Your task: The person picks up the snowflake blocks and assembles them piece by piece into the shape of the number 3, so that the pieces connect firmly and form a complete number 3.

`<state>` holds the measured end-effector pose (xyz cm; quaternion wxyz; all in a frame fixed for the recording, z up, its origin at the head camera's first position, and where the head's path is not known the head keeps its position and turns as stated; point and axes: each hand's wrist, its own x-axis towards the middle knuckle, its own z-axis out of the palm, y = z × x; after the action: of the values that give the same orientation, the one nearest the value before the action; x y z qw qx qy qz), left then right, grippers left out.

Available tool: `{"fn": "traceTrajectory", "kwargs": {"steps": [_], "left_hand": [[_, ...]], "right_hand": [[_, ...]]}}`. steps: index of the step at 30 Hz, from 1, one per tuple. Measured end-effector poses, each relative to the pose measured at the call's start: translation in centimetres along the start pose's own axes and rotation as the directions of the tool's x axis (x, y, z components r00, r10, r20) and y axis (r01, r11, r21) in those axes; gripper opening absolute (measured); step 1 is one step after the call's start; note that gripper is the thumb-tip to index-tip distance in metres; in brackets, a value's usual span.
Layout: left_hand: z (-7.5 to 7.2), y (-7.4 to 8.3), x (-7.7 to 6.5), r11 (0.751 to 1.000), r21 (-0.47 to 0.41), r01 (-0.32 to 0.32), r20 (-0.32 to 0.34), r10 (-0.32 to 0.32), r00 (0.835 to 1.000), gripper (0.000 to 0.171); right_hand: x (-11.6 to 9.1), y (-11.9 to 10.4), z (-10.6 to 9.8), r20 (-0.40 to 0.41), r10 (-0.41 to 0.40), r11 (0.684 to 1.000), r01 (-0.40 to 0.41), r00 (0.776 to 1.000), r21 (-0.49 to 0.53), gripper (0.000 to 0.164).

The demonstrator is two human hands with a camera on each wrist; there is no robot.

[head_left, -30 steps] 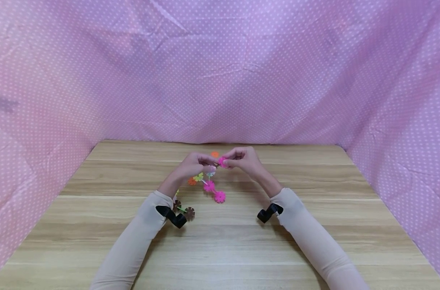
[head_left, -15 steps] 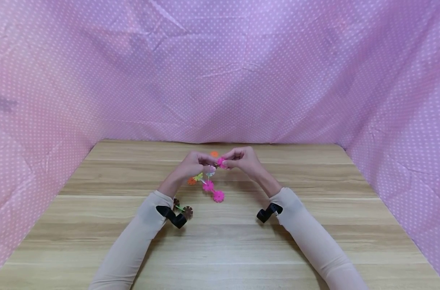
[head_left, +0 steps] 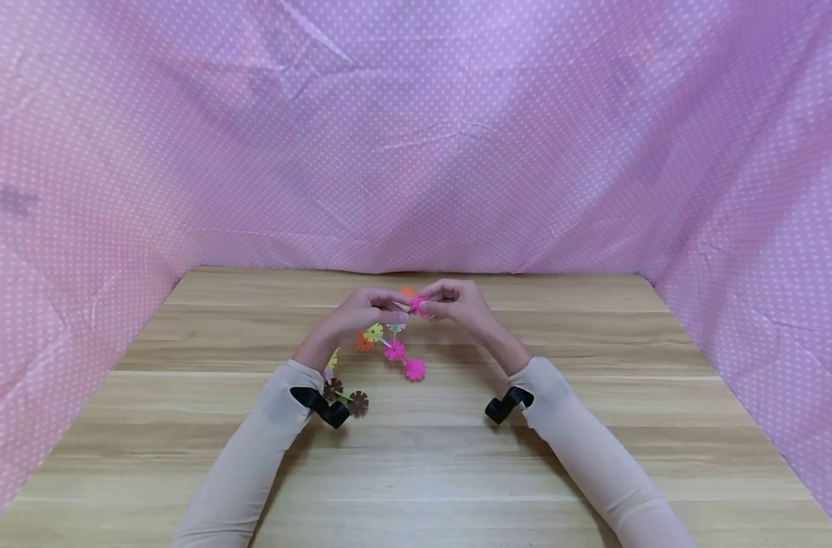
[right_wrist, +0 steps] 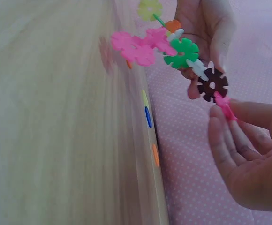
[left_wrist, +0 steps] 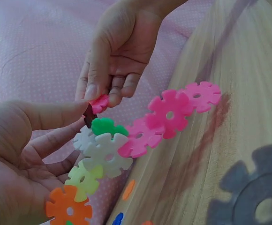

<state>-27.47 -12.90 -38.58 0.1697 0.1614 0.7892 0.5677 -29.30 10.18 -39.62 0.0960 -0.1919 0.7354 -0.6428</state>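
Observation:
My left hand (head_left: 357, 313) pinches a dark brown notched plastic disc (right_wrist: 213, 85) between thumb and fingers. Facing it, my right hand (head_left: 460, 306) pinches a pink notched disc (right_wrist: 226, 108), whose edge meets the brown one. From the brown disc runs a chain of interlocked discs held above the table. It includes a green disc (right_wrist: 182, 53), a white disc (left_wrist: 107, 154) and a branch of pink discs (left_wrist: 170, 114). A yellow disc (left_wrist: 83, 179) and an orange disc (left_wrist: 69, 208) hang beside the left palm. Further brown discs (head_left: 358, 403) show beneath the left wrist.
Loose discs lie near the far table edge, among them a blue one (right_wrist: 148, 117) and an orange one (right_wrist: 155, 154). The wooden table (head_left: 559, 457) is backed by a pink dotted cloth (head_left: 416, 152). Black wrist cameras (head_left: 501, 407) sit under both wrists.
Both hands stay almost in place with the same two discs between them. The hanging chain sways slightly, and the left wrist has shifted a little left, showing more of the yellow disc beside it.

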Motion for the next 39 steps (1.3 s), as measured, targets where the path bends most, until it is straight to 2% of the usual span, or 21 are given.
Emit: {"fn": "traceTrajectory", "kwargs": {"steps": [2, 7, 12, 18, 23, 31, 35, 39], "left_hand": [[-0.3, -0.2, 0.0, 1.0, 0.004, -0.008, 0.015, 0.008, 1.0, 0.037], [-1.0, -0.5, 0.1, 1.0, 0.001, 0.029, 0.008, -0.029, 1.0, 0.036], [-1.6, -0.5, -0.1, 0.997, 0.001, 0.084, -0.024, -0.083, 0.996, 0.036], [-2.2, -0.5, -0.4, 0.994, -0.052, 0.095, -0.018, -0.096, 0.995, 0.038], [-2.3, -0.3, -0.6, 0.991, -0.088, 0.097, 0.01, -0.096, 0.995, 0.039], [-2.1, -0.1, -0.7, 0.993, -0.08, 0.089, 0.021, -0.088, 0.996, 0.037], [-2.1, 0.0, -0.7, 0.994, -0.076, 0.082, 0.031, -0.08, 0.996, 0.037], [-2.1, 0.0, -0.8, 0.995, -0.07, 0.075, 0.038, -0.073, 0.997, 0.036]], "right_hand": [[0.0, -0.1, -0.1, 0.021, 0.026, 1.0, -0.026, 0.999, -0.004, 0.028], [0.4, -0.3, -0.5, 0.067, 0.094, 0.995, -0.091, 0.993, -0.046, 0.036], [1.5, 0.1, -1.0, 0.065, 0.152, 0.985, -0.145, 0.986, -0.095, 0.036], [3.0, 1.0, -1.1, 0.13, 0.183, 0.971, -0.158, 0.975, -0.181, 0.033], [4.3, 2.2, -1.4, 0.184, 0.187, 0.946, -0.127, 0.965, -0.297, 0.035], [6.3, 2.6, -1.6, 0.224, 0.121, 0.885, -0.003, 0.967, -0.465, 0.038], [7.1, 2.7, -1.1, 0.236, 0.126, 0.861, 0.012, 0.963, -0.509, 0.039], [7.9, 3.0, -0.6, 0.233, 0.141, 0.853, 0.001, 0.962, -0.522, 0.039]]}}
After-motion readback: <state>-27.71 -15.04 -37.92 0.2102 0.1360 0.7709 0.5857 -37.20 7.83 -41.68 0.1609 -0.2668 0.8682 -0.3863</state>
